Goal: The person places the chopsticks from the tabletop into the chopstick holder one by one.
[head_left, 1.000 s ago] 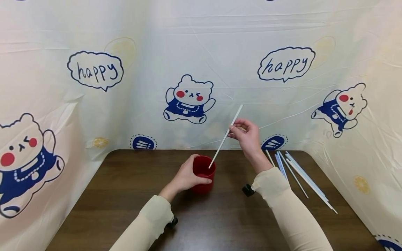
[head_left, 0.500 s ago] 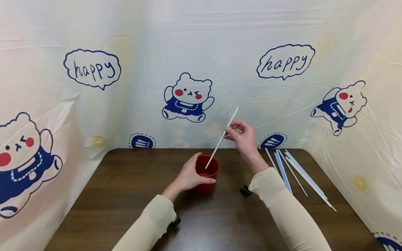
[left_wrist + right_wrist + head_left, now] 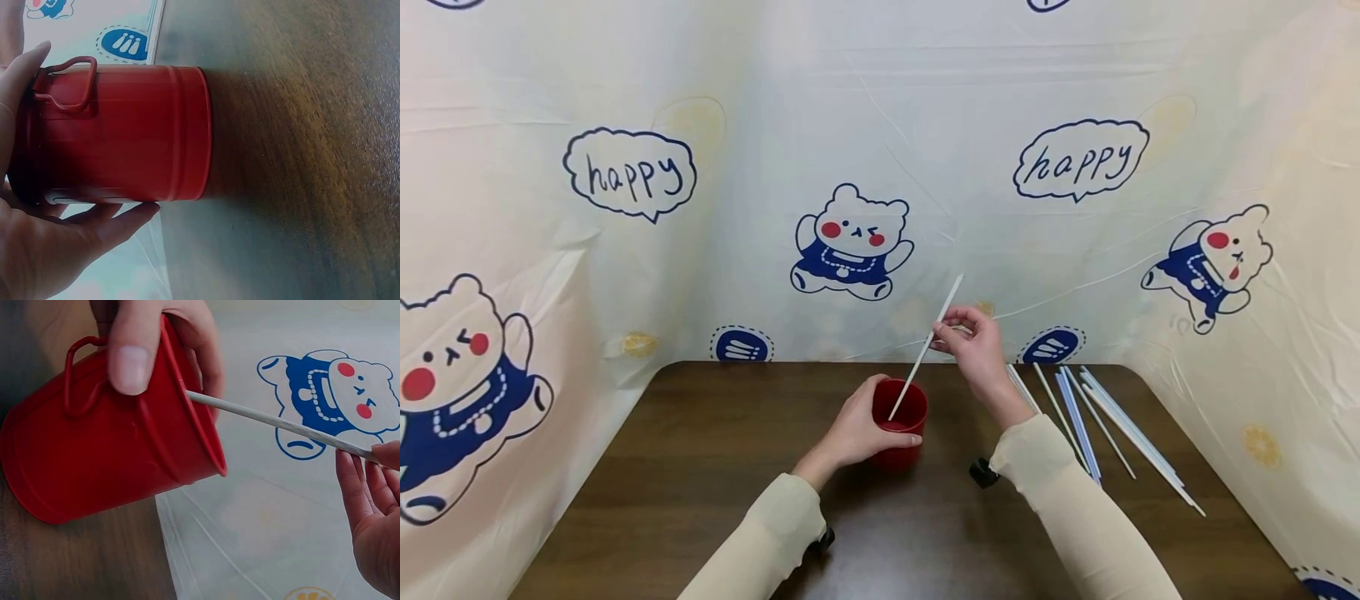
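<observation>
My left hand (image 3: 856,429) grips a red metal pail (image 3: 897,457) near its rim, thumb along the near side. A bent wire handle (image 3: 74,105) shows on the pail's wall in the left wrist view. Between thumb and fingertips, my right hand (image 3: 976,348) pinches a thin white stick (image 3: 919,365) above and to the right of the pail. The stick slants, its lower end inside the pail's mouth. In the right wrist view the stick (image 3: 262,417) passes over the rim; its tip is hidden by the wall of the pail (image 3: 106,450).
Several loose white sticks (image 3: 1142,440) and blue sticks (image 3: 1078,425) lie on the right of the brown table (image 3: 685,475), some partly behind the right sleeve. A printed cloth (image 3: 865,100) hangs behind the table and along both sides.
My right hand has moved down and left, taking the stick's lower end further into the pail. The pail and left hand have shifted slightly right. More sticks show beside the right sleeve.
</observation>
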`<state>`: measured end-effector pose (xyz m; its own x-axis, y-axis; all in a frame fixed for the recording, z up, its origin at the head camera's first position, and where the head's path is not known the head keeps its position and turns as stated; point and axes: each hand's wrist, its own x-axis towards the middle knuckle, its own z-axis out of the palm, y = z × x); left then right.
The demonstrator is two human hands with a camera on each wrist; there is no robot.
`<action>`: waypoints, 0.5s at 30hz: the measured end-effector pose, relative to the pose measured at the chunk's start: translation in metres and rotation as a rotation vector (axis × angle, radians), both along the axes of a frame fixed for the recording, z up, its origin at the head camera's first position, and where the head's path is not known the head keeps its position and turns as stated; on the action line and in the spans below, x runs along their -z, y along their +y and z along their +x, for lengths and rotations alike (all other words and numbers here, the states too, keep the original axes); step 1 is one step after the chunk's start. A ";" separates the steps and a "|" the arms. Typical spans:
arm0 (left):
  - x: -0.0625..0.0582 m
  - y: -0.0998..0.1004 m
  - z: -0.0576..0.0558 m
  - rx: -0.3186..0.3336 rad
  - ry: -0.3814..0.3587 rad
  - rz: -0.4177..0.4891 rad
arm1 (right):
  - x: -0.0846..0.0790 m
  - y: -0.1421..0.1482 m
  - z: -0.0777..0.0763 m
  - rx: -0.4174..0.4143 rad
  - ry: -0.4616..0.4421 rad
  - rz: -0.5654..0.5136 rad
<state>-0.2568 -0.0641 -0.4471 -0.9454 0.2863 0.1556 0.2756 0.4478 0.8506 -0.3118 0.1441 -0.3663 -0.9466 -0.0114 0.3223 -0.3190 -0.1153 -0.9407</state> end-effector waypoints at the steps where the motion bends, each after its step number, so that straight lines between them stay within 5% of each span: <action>1: 0.000 0.000 0.000 0.000 -0.004 -0.003 | 0.001 0.000 0.001 -0.001 -0.004 0.000; 9: -0.001 0.000 -0.001 0.012 -0.018 -0.020 | 0.013 -0.003 0.003 -0.029 -0.040 0.144; 15: 0.000 0.000 0.001 0.012 -0.044 -0.007 | 0.023 -0.006 0.001 -0.048 -0.054 0.130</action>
